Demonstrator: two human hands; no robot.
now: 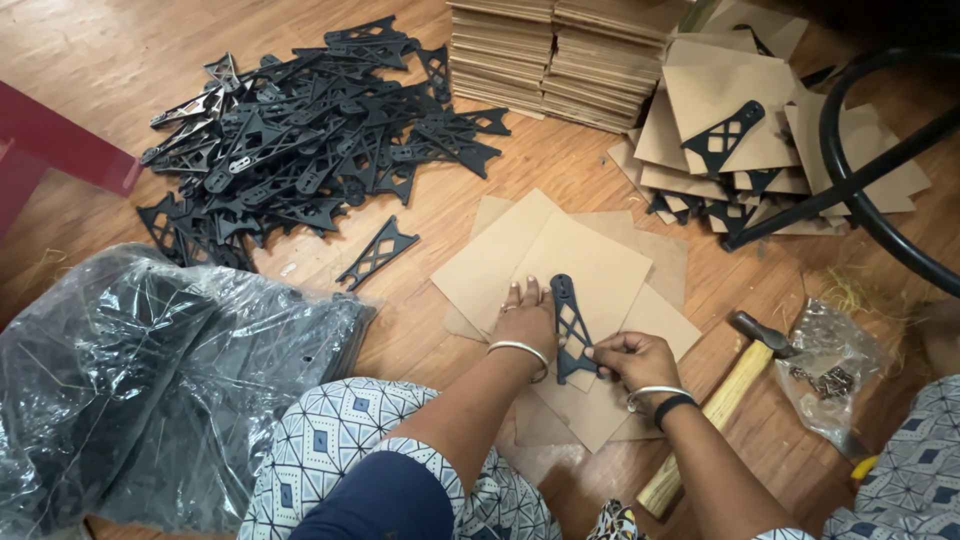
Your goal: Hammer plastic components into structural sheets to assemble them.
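while the left hand presses flat on the cardboard sheets on the floor and the right hand has its fingers pinched on the black bracket's lower end, the loosely fanned sheets could slide and skew the bracket.

A large clear plastic bag, crumpled and glossy, lies on the wooden floor at the lower left, with flat black parts showing through it. At the right, beside a wooden-handled hammer, sits a small clear plastic bag holding small dark metal pieces. Plain brown cardboard sheets stand in neat stacks at the top, spread in a loose heap at the upper right, and lie fanned in the middle of the floor.
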